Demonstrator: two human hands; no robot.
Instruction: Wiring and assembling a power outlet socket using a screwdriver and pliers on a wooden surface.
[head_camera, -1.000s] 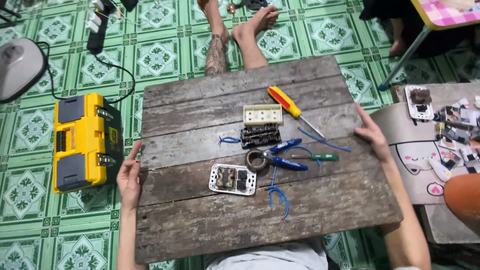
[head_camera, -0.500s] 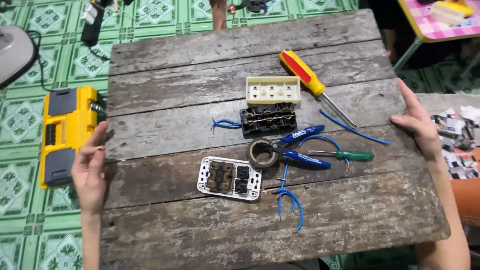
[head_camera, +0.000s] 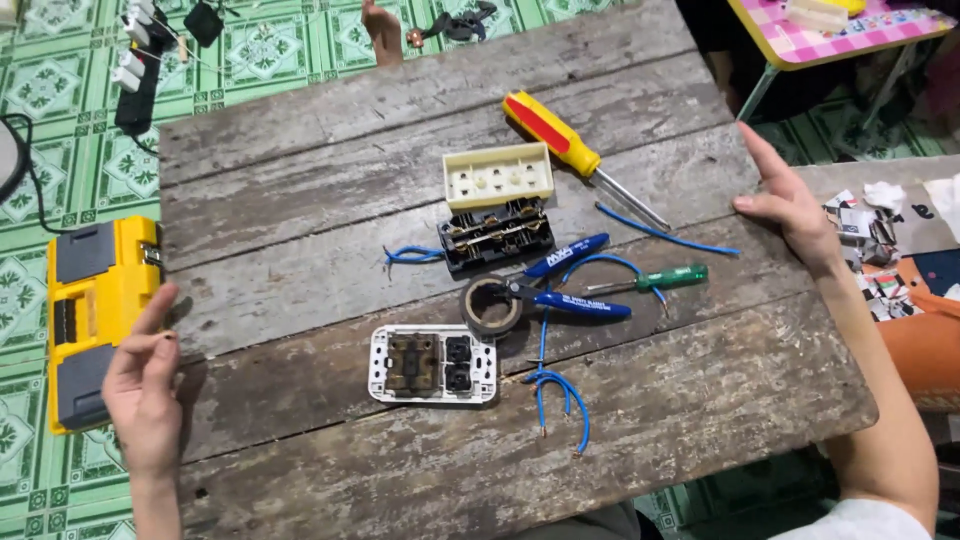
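A weathered wooden board (head_camera: 330, 140) lies in front of me. My left hand (head_camera: 145, 375) grips its left edge and my right hand (head_camera: 792, 205) holds its right edge. On the board lie a yellow-and-red screwdriver (head_camera: 560, 137), a cream socket cover (head_camera: 498, 175), a black socket body (head_camera: 497, 236), blue-handled cutters (head_camera: 572, 287) through a roll of dark tape (head_camera: 487, 306), a small green screwdriver (head_camera: 668, 279), a white switch plate (head_camera: 433, 365) and loose blue wires (head_camera: 560, 398).
A yellow toolbox (head_camera: 95, 320) sits on the green patterned floor just left of the board. A power strip (head_camera: 135, 70) and a person's foot (head_camera: 383, 32) are beyond the far edge. A pink-topped table (head_camera: 830, 35) stands far right, with scraps and an orange object (head_camera: 925, 345) to the right.
The board and its tools now fill more of the view and sit nearer to me. Both hands have stayed on its left and right edges throughout.
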